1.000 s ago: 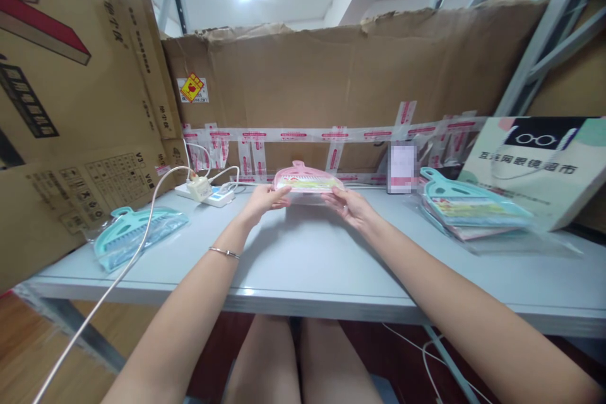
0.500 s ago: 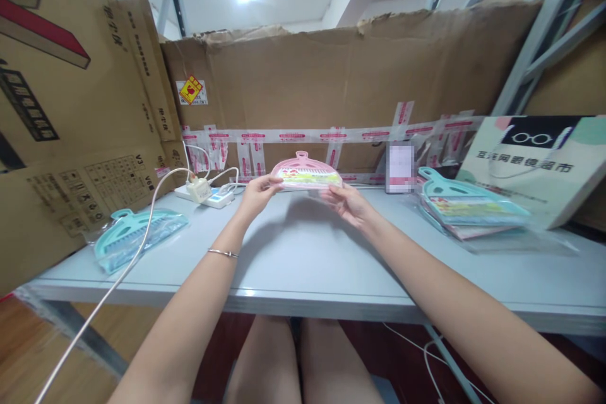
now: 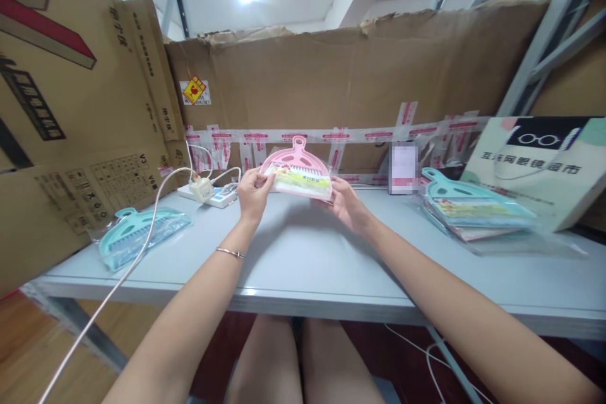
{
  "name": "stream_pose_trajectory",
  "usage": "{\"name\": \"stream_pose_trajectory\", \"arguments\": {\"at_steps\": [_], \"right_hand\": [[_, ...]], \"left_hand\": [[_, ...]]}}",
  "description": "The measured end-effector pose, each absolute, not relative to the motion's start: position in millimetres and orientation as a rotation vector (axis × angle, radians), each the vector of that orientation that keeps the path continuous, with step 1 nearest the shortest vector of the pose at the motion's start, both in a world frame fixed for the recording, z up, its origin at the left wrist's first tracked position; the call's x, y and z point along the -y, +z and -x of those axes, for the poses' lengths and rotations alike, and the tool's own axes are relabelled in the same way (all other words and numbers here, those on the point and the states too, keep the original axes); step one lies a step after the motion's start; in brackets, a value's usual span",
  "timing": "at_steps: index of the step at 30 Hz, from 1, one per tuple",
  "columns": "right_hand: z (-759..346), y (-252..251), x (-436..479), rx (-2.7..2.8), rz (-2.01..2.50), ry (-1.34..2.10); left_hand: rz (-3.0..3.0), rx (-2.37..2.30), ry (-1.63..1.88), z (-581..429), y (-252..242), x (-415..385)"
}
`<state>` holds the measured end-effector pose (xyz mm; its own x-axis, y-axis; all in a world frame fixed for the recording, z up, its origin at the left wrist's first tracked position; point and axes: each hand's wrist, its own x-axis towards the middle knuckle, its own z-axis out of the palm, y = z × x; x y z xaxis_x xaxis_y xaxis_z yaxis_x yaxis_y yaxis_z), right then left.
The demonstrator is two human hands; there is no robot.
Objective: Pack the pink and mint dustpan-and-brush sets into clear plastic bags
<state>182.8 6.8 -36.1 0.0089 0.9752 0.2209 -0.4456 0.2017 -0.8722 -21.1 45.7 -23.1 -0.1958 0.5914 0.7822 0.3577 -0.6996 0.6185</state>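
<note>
- Desk: its front edge runs beneath your forearms. You have your work raised above the rear half, well in from that edge; room for lowering looks widest toward the front edge, in my judgement.
- Cardboard panel: stands along the rear edge, close behind your work, and limits movement backward.
- Carton: bounds the desk's left edge.
- Pile of turquoise dustpan sets: lies toward the right edge, in front of a printed bag, well apart from your right hand.
- Pink dustpan set: raised off the desk near the middle of the rear edge, handle up, face tilted toward you, clear film about it. Judged progress: lifting is done; setting down and letting go are not.
- Turquoise dustpan set: lies wrapped near the left edge, crossed by a white cable that hangs over the front edge; treat it as a snag risk.
- Left hand: you pinch the pink set's left side.
- Right hand: you grip its lower right corner, some fingers hidden.
- Power strip: near your left hand, toward the rear edge.
</note>
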Motion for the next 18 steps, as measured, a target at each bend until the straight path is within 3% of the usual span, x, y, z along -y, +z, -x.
{"name": "stream_pose_trajectory", "arguments": {"at_steps": [9, 15, 18], "right_hand": [[-184.1, -41.6, -9.0, 1.131, 0.79, 0.945], [-200.6, -46.9, -28.3, 1.004, 0.829, 1.022], [-206.2, -53.2, -37.2, 1.09, 0.839, 1.06]], "left_hand": [[-1.821, -0.965, 1.831, 16.1, -22.3, -45.3], [-1.638, -0.917, 1.256, 24.3, -29.8, -56.5], [-1.676, -0.868, 1.141, 27.8, -35.8, -60.9]]}}
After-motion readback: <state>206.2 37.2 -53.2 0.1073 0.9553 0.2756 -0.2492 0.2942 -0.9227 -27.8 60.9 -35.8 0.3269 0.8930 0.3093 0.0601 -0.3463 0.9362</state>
